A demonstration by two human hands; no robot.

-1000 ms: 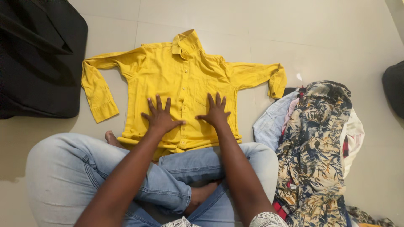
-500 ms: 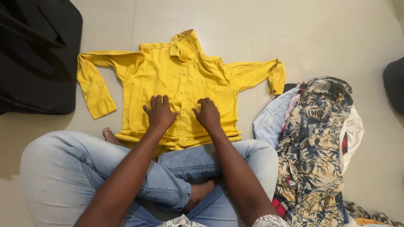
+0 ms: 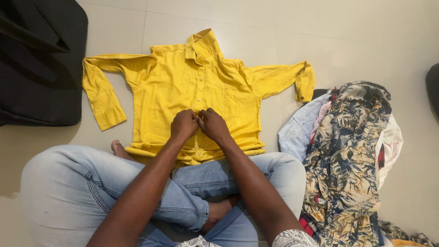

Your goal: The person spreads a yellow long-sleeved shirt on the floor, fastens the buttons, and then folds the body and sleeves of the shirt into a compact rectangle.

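Yellow shirt (image 3: 183, 87) lies flat, front up, on the pale tiled floor (image 3: 356, 36), collar at the far end, hem at the near end draped over the person's crossed legs in light blue jeans (image 3: 77, 192). Both sleeves spread out: left one bends down toward the near side w/ cuff near the left knee, right one runs out to the right w/ cuff folded under. Left hand (image 3: 184, 124) & right hand (image 3: 213, 125) sit side by side on the button strip at mid-front, knuckles touching, fingers of both curled in & pinched closed on the shirt's placket fabric around a button; exact fingertip hold is hidden under the knuckles. A couple of small buttons show above the hands, one more below near the hem. Bare foot peeks out just left of the hem, another foot tucked b/w the legs at the near side. To the right of the shirt, a heap of clothes: floral print garment (image 3: 352, 160) on top, pale blue piece (image 3: 297, 132) under it at its left edge, white & red-check bits at the right side. Far left: big black bag (image 3: 41, 64), close to the left sleeve but not touching. Dark object (image 3: 433, 87) cut off at the right edge, can't tell what.
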